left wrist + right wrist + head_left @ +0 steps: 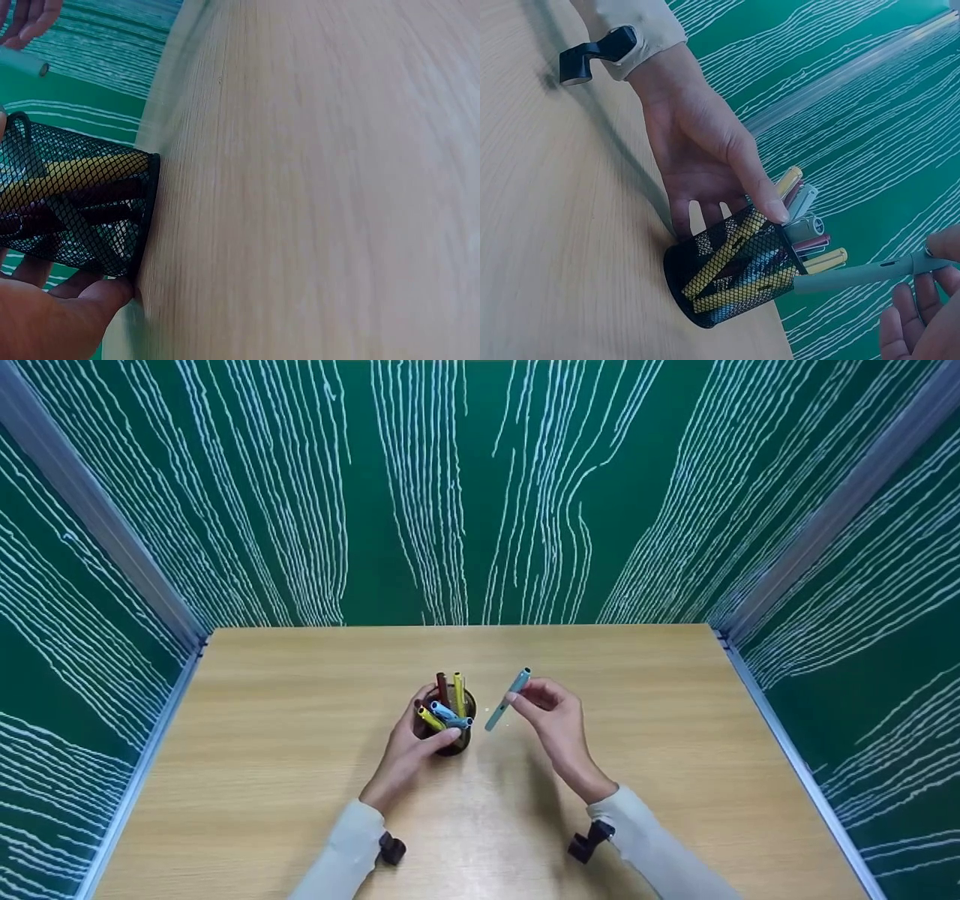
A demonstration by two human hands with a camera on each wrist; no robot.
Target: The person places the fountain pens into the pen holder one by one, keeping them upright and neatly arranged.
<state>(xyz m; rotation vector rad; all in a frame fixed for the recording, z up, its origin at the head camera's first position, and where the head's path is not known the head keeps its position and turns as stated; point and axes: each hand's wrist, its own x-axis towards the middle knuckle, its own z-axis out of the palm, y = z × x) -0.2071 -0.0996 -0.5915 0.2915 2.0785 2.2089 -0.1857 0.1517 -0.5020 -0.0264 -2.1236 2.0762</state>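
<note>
A black mesh pen holder [735,262] stands on the table, filled with several pens in yellow, dark red, light blue and teal. My left hand [409,746] grips it round the side, with the thumb up at the rim. In the left wrist view the fingers curl round the mesh of the pen holder [75,202] near its base. To the right of the holder, my right hand [555,720] pinches a teal pen [507,701] between thumb and fingers. That pen slants, its lower end towards the holder and apart from it in the head view.
The wooden table [262,780] spreads out on both sides of the hands. Green panels with white wavy lines [420,495] enclose it at the back and sides, joined by grey metal posts [832,510]. A black wrist camera [591,841] sits by the right sleeve.
</note>
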